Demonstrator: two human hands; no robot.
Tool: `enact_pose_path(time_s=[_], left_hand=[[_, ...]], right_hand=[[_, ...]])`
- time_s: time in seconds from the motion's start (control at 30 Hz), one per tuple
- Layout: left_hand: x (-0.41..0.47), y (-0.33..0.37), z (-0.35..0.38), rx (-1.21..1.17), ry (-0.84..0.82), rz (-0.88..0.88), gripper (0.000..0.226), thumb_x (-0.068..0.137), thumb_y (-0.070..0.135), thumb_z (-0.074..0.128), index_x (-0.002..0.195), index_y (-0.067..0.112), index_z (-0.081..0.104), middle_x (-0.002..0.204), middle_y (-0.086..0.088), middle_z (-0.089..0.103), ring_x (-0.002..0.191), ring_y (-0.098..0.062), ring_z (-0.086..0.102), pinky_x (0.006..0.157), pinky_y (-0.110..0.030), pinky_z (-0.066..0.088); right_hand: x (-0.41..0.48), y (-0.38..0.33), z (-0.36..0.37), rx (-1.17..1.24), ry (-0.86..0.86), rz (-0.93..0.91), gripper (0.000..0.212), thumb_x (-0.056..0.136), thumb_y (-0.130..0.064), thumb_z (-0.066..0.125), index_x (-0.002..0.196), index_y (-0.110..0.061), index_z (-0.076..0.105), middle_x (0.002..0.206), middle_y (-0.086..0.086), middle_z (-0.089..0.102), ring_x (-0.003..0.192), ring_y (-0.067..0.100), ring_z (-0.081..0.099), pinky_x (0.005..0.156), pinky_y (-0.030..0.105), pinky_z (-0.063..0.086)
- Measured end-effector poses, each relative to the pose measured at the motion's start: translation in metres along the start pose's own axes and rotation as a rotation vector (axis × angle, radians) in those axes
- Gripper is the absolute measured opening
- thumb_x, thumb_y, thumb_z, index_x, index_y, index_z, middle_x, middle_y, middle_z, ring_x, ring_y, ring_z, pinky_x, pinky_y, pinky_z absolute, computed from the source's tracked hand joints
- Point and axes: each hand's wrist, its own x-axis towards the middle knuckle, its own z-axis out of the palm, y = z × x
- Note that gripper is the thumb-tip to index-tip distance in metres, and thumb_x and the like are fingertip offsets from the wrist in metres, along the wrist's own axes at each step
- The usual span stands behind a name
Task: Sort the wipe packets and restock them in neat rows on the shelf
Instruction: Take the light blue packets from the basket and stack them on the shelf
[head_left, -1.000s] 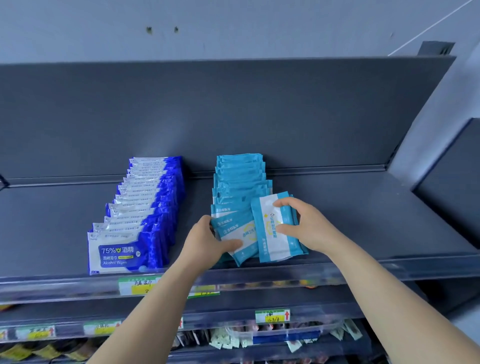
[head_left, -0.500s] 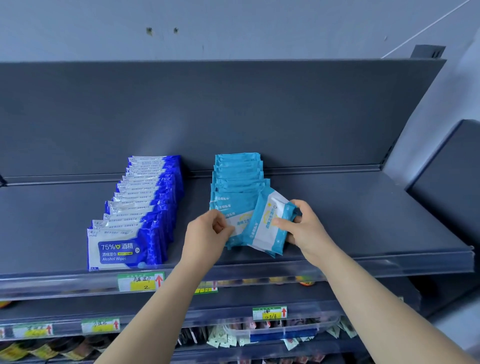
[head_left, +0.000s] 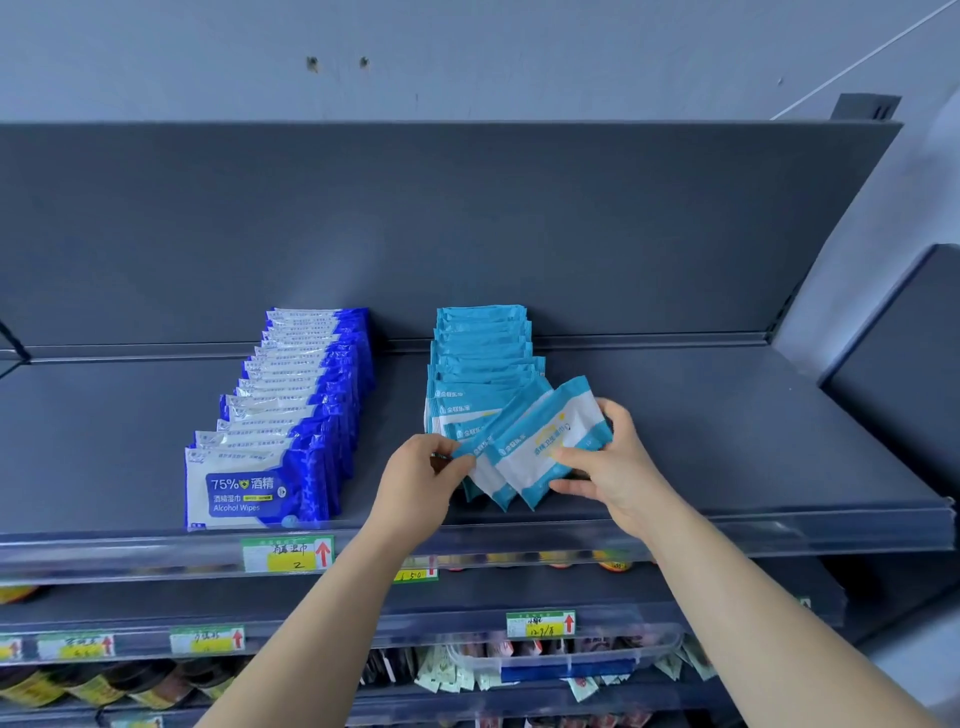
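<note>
Fingers: your right hand (head_left: 618, 467) has its fingers (head_left: 571, 456) clamped on the front teal packet (head_left: 545, 441), thumb on its face and the others beneath its right end; your left hand (head_left: 418, 486) pinches the left corner of the packet just behind it.
Packets held: two or three teal ones, tilted and fanned at the front of the teal row (head_left: 480, 353), lifted clear of the shelf (head_left: 727, 441) or barely touching it; you cannot tell which.
Teal row: stands on the shelf running back to the rear panel, upright and fairly even behind the fanned ones.
Blue row: the alcohol wipes (head_left: 270, 462) stand well to the left, already tidy.
Handling: these look light, soft and limp, with glossy film that will likely slide between fingers and against each other.
Where to hold: take them by the short sealed ends, where the film should be stiffest, not the soft middle.
Risk: a squeeze in the middle could buckle a packet, and loose neighbours may topple forward.
Next: square the fanned ones upright against the row.
</note>
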Motion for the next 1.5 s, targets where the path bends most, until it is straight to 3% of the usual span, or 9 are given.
enact_pose_path(time_s=[0.1, 0.2, 0.4, 0.5, 0.6, 0.7, 0.93, 1.13, 1.5], left_hand=[[0.003, 0.001, -0.002, -0.066, 0.018, -0.029, 0.017, 0.092, 0.028, 0.063, 0.08, 0.016, 0.063, 0.081, 0.002, 0.066, 0.059, -0.012, 0.049, 0.045, -0.014, 0.035], [0.0, 0.004, -0.001, -0.064, 0.035, -0.03, 0.031, 0.094, 0.037, 0.058, 0.08, 0.01, 0.062, 0.072, 0.0, 0.06, 0.057, -0.013, 0.045, 0.047, -0.017, 0.034], [-0.008, 0.001, 0.005, -0.005, -0.036, -0.027, 0.043, 0.069, 0.047, 0.081, 0.09, 0.02, 0.056, 0.096, 0.005, 0.057, 0.081, -0.011, 0.058, 0.067, -0.024, 0.048], [-0.008, -0.003, 0.004, -0.022, 0.0, -0.015, 0.031, 0.077, 0.033, 0.078, 0.087, 0.024, 0.051, 0.097, 0.003, 0.06, 0.082, -0.014, 0.062, 0.069, -0.032, 0.055], [-0.008, -0.009, 0.0, -0.074, 0.059, -0.009, 0.026, 0.084, 0.031, 0.071, 0.099, 0.024, 0.051, 0.107, 0.006, 0.059, 0.092, -0.013, 0.059, 0.073, -0.03, 0.052], [-0.008, -0.015, -0.002, -0.046, 0.02, 0.01, 0.057, 0.088, 0.035, 0.065, 0.136, 0.022, 0.035, 0.134, 0.013, 0.043, 0.119, -0.005, 0.046, 0.097, -0.028, 0.044], [0.002, -0.016, -0.017, -0.073, -0.254, 0.055, 0.053, 0.093, 0.034, 0.06, 0.137, 0.037, 0.031, 0.113, 0.024, 0.063, 0.097, 0.013, 0.06, 0.078, -0.005, 0.044], [0.001, -0.03, -0.02, 0.104, -0.307, 0.054, 0.08, 0.084, 0.056, 0.062, 0.145, 0.039, 0.013, 0.117, 0.015, 0.063, 0.106, -0.011, 0.059, 0.096, -0.035, 0.046], [0.015, -0.025, -0.01, 0.487, -0.151, 0.078, 0.097, 0.066, 0.072, 0.067, 0.141, 0.027, 0.024, 0.133, 0.007, 0.047, 0.122, -0.021, 0.046, 0.101, -0.042, 0.037]], right_hand=[[-0.003, -0.001, -0.005, -0.119, -0.068, -0.01, 0.056, 0.08, 0.003, 0.072, 0.121, -0.027, 0.05, 0.116, 0.001, 0.062, 0.101, 0.02, 0.066, 0.075, 0.043, 0.06], [-0.002, 0.005, -0.006, -0.431, 0.029, -0.068, 0.04, 0.068, -0.025, 0.082, 0.102, -0.023, 0.06, 0.111, 0.002, 0.064, 0.093, 0.013, 0.066, 0.08, 0.039, 0.059], [-0.002, 0.01, -0.002, -0.731, 0.032, -0.122, 0.044, 0.05, -0.061, 0.076, 0.073, -0.026, 0.065, 0.099, 0.006, 0.061, 0.069, 0.01, 0.062, 0.056, 0.025, 0.046], [-0.003, 0.006, 0.003, -0.809, -0.048, -0.157, 0.058, 0.05, -0.072, 0.07, 0.091, -0.032, 0.069, 0.103, -0.004, 0.061, 0.085, 0.009, 0.063, 0.07, 0.031, 0.054], [-0.004, -0.002, 0.006, -0.768, -0.022, -0.179, 0.067, 0.064, -0.058, 0.077, 0.116, -0.026, 0.051, 0.115, -0.009, 0.048, 0.105, 0.009, 0.052, 0.084, 0.03, 0.046], [-0.007, -0.001, 0.013, -0.729, -0.05, -0.252, 0.07, 0.069, -0.046, 0.078, 0.126, -0.028, 0.042, 0.119, -0.016, 0.05, 0.113, 0.009, 0.049, 0.09, 0.031, 0.045], [-0.004, 0.003, 0.04, -0.684, -0.16, -0.288, 0.08, 0.075, -0.045, 0.075, 0.14, -0.032, 0.03, 0.133, -0.017, 0.05, 0.118, 0.006, 0.048, 0.095, 0.027, 0.043], [-0.007, -0.002, 0.018, -0.761, -0.261, -0.299, 0.072, 0.081, -0.037, 0.073, 0.14, -0.039, 0.032, 0.133, -0.022, 0.048, 0.119, 0.001, 0.047, 0.094, 0.024, 0.04], [0.002, -0.019, 0.022, -0.89, -0.194, -0.296, 0.072, 0.078, -0.031, 0.077, 0.138, -0.027, 0.038, 0.131, -0.011, 0.055, 0.104, 0.005, 0.051, 0.084, 0.024, 0.043]])
